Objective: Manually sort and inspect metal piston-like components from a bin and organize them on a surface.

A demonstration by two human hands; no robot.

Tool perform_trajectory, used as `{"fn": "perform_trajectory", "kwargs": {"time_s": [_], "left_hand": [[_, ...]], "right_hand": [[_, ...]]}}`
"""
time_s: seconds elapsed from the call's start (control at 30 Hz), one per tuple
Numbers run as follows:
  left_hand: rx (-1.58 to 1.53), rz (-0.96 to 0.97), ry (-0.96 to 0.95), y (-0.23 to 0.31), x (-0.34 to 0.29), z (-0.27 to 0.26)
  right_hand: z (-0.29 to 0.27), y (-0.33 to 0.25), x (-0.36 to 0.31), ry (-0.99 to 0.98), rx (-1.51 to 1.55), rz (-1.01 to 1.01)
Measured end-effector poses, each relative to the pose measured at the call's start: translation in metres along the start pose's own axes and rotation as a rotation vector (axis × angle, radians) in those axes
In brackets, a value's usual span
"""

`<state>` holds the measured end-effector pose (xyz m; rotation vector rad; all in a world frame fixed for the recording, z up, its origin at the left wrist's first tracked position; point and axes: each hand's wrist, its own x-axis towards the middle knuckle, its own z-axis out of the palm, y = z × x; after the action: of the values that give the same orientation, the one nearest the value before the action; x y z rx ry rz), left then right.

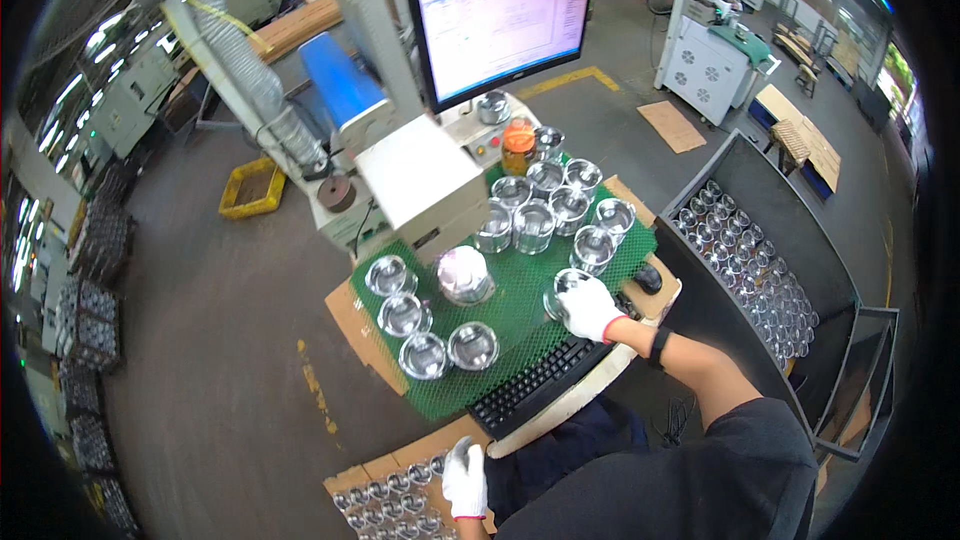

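Observation:
My right hand (pixel 588 308), in a white glove, is closed on a shiny metal piston (pixel 553 297) at the right side of a green mesh mat (pixel 510 298). At the lower edge my left hand (pixel 463 480), also gloved, has its fingers apart and holds nothing that I can see. It is beside a brown board (pixel 385 464) bearing rows of metal pistons (pixel 395 505). More pistons (pixel 534 226) stand grouped at the back of the mat. Several others (pixel 424 355) stand on its left, and a bright, glaring piston (pixel 465 275) sits beneath the machine's white head (pixel 420 180).
A black keyboard (pixel 535 385) lies along the mat's near edge, with a mouse (pixel 648 278) on its right. Behind stand an orange-capped jar (pixel 518 145) and a monitor (pixel 505 30). A dark bin (pixel 745 200) of pistons is on the right; a yellow crate (pixel 252 188) lies on the floor.

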<state>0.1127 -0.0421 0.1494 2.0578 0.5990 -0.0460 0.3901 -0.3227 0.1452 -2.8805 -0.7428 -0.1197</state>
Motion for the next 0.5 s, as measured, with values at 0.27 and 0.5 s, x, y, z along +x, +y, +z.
{"fn": "perform_trajectory", "kwargs": {"time_s": [0.27,0.5], "left_hand": [[-0.783,-0.477,0.162,-0.091,-0.048,-0.006],[-0.198,0.203,0.074,-0.031,-0.045,-0.045]], "right_hand": [[-0.024,-0.145,-0.079,-0.429,0.542,-0.532],[-0.107,-0.238,-0.043,-1.259,1.889,-0.043]]}}
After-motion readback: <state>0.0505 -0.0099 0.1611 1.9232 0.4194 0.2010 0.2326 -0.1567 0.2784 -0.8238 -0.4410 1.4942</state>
